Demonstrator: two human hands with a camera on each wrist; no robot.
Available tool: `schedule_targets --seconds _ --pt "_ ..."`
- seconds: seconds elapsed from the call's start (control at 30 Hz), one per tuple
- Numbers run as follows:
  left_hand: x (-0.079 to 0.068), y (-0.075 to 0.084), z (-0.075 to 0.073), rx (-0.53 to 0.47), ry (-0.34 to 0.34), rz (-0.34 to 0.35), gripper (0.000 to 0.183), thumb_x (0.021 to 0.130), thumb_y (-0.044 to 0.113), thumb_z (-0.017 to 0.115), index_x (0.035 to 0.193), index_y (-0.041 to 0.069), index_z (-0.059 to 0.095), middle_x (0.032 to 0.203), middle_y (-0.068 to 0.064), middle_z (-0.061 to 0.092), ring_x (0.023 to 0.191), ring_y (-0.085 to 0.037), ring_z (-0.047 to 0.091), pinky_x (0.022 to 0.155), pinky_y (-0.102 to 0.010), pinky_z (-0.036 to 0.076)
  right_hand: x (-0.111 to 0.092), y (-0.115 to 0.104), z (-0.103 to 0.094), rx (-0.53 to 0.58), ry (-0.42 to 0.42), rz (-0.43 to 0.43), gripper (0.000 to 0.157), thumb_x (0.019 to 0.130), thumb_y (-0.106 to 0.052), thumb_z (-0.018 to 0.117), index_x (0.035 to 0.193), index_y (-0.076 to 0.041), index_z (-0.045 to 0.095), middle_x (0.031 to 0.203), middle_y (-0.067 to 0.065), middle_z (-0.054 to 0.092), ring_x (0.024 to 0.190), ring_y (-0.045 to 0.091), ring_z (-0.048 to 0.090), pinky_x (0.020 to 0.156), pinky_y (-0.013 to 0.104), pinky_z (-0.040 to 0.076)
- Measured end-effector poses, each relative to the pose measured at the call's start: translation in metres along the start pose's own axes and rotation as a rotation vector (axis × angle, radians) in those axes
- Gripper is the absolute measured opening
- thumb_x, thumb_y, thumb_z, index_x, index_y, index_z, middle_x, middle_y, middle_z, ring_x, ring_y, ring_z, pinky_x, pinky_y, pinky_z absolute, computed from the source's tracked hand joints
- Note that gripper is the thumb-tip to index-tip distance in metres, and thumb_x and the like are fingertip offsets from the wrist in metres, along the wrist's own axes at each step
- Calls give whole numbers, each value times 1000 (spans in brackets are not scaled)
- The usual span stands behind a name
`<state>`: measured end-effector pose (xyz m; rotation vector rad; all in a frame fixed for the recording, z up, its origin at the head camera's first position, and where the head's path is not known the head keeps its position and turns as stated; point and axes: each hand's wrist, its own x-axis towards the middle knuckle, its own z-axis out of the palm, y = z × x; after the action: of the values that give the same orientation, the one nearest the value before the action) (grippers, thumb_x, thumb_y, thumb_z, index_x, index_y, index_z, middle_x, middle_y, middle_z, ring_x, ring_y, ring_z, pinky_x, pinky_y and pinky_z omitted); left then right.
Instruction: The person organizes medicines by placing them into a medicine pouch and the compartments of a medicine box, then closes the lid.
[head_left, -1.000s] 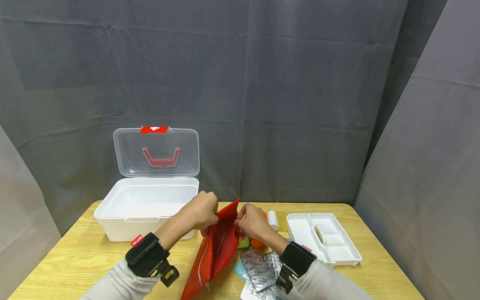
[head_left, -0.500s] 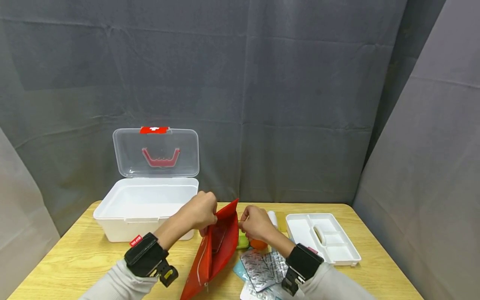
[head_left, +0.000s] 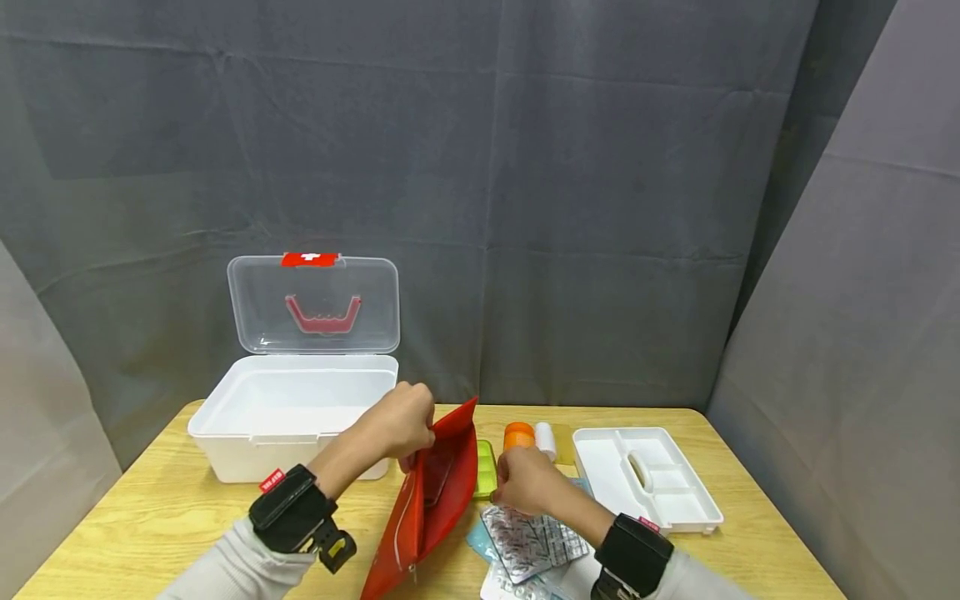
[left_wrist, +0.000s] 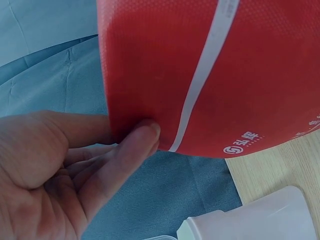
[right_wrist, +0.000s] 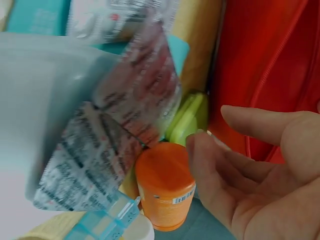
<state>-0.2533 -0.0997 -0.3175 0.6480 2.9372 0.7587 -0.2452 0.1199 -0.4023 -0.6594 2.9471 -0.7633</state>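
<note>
My left hand [head_left: 405, 421] pinches the top edge of a red zip pouch [left_wrist: 150, 70] between thumb and fingers. The pouch's mouth gapes toward the right, and its lower end slants down to the table. My right hand [head_left: 528, 483] holds nothing, its thumb and fingers apart in the right wrist view. It hovers over foil blister packs [head_left: 517, 546], right of the pouch. Close by are an orange-capped bottle [right_wrist: 165, 175] and a green plastic case [head_left: 486, 471], both partly hidden by the hand in the right wrist view.
At the left stands a white storage box [head_left: 225, 458], its clear lid [head_left: 255, 308] with a red handle raised behind it. A white compartment tray [head_left: 600, 458] lies at the right. A small white bottle [head_left: 545, 442] is beside the orange one.
My right hand has left the pouch's edge and moved right and down toward the blister packs, uncovering the orange bottle and green case. My left hand keeps its grip on the pouch.
</note>
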Motion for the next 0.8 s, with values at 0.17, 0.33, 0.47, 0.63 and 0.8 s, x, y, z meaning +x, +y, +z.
schedule_targets --seconds 0.17,0.33,0.47,0.63,0.8 --pt "0 0 -1 2 1 -1 28 83 -7 66 56 1 63 44 -3 58 36 -14 61 40 -22 50 -9 -1 5 -71 -69 26 45 79 -12 83 56 -15 45 53 -9 28 49 9 29 47 24 23" --pt "0 0 -2 9 3 6 29 83 -7 65 55 2 62 44 -3 58 36 -14 61 40 -22 50 -16 -4 11 -150 -126 89 32 78 -29 87 73 -8 63 62 -4 46 58 13 42 53 29 35" --pt "0 0 -2 9 2 6 31 83 -7 64 54 3 60 43 -3 58 36 -14 61 40 -22 50 -21 -4 17 -232 -136 74 39 75 -39 89 74 -8 65 63 -2 52 58 15 46 54 29 38" --pt "1 0 -2 27 7 7 31 82 -7 64 53 4 60 42 -2 58 36 -13 61 40 -22 50 -25 -3 25 -304 -126 40 40 73 -39 90 75 -6 67 66 -1 55 61 14 48 54 30 41" --pt "1 0 -1 33 5 15 32 81 -7 64 51 5 59 42 -2 58 35 -13 60 39 -21 48 -24 -2 25 -283 -145 48 35 73 -33 90 80 -5 69 72 1 58 64 14 50 55 31 44"
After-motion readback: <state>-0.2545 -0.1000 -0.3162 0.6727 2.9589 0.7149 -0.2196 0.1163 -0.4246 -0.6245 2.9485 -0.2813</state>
